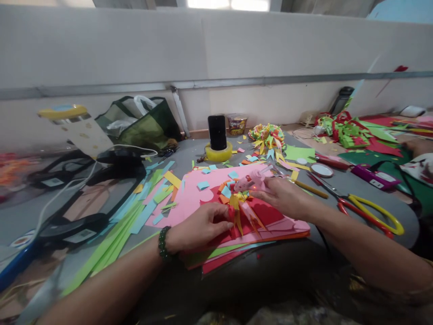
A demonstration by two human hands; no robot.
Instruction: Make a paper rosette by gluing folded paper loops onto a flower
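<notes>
My right hand [282, 194] is closed around a pink hot glue gun [249, 181], its nozzle pointing left and down over a small craft of colored paper pieces [224, 192]. Orange, blue and yellow bits make up that craft, with yellow and pink paper tails [251, 215] hanging toward me. Beside it, the thumb and fingers of my left hand [206, 225] pinch the edge of a red paper strip [232, 222]. Beneath both hands lies a stack of colored sheets [284, 228], with pink and red ones on top.
Yellow- and red-handled scissors [368, 212] lie at right. A phone [217, 132] stands on a tape roll [219, 153] behind the sheets. Green paper strips [111, 239] and a black strap [88, 225] spread leftward. A finished-looking paper ornament [267, 135] sits further back.
</notes>
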